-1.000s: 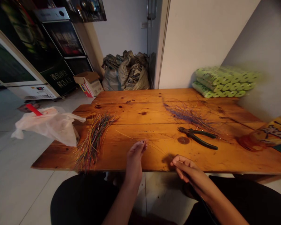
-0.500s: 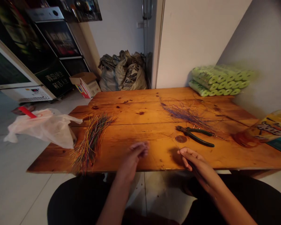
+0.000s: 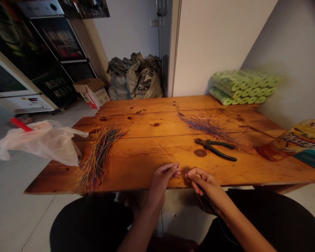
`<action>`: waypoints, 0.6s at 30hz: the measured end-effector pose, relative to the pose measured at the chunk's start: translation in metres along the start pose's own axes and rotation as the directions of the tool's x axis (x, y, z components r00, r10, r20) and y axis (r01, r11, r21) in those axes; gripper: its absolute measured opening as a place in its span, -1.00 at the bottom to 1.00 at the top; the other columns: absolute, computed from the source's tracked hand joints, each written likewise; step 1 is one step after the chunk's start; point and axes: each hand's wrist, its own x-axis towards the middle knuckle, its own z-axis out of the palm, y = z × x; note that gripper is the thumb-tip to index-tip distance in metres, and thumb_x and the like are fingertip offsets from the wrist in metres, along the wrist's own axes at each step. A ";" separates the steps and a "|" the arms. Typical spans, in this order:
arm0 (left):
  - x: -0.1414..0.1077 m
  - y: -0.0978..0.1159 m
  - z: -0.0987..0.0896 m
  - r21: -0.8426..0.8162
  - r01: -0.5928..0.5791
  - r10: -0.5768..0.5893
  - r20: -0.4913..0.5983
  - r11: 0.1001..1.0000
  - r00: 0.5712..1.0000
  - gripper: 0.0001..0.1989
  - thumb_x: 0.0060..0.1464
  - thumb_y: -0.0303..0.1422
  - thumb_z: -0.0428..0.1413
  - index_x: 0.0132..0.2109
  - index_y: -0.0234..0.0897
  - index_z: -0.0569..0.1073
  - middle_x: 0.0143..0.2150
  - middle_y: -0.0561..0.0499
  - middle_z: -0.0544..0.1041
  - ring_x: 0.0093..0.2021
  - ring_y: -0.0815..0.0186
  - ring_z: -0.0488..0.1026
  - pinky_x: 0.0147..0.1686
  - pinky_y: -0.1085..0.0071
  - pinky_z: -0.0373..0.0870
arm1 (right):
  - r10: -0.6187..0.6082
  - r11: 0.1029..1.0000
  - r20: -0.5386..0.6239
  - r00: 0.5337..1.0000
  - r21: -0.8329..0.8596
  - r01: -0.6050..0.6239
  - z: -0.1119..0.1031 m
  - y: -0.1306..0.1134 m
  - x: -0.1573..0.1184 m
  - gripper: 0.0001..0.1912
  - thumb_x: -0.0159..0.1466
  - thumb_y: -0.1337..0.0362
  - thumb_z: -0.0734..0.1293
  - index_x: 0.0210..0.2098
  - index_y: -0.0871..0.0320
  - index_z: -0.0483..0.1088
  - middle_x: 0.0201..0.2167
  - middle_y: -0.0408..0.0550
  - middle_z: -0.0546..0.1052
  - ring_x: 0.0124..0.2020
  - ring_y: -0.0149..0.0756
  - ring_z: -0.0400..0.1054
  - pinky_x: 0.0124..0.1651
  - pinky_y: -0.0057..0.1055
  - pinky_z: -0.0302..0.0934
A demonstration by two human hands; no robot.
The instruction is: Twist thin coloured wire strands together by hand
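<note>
Left hand [image 3: 162, 183] beside right hand [image 3: 204, 183] (fingers [image 3: 170, 169] pinched)

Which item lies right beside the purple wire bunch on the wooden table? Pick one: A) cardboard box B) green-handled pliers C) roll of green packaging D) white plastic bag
B: the green-handled pliers rest on the wooden table, just nearer the person than the purple wire bunch.

The wire [image 3: 170, 159] between the hands was too thin to follow, and the left hand [image 3: 162, 182] and right hand [image 3: 204, 183] hid how it lay in their fingers. The package [image 3: 304, 136] on the right was cut off by the picture's edge, and the cabinet [image 3: 49, 42] at far left by the top edge. The rolls [image 3: 241, 85] blurred toward their far end.
</note>
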 end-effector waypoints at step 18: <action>0.008 0.018 -0.020 -0.196 -0.225 0.198 -0.148 0.955 0.969 -0.91 -0.22 -0.42 0.26 -0.48 -0.34 0.51 -0.46 0.06 0.52 -0.46 0.49 0.44 -0.37 0.57 0.39 | -0.003 1.000 0.012 1.000 -0.023 0.003 -0.003 -0.002 -0.005 -0.73 0.12 0.07 0.30 -0.46 0.17 0.33 -0.75 -0.31 0.19 -0.71 -0.55 -0.07 -0.59 -0.49 -0.21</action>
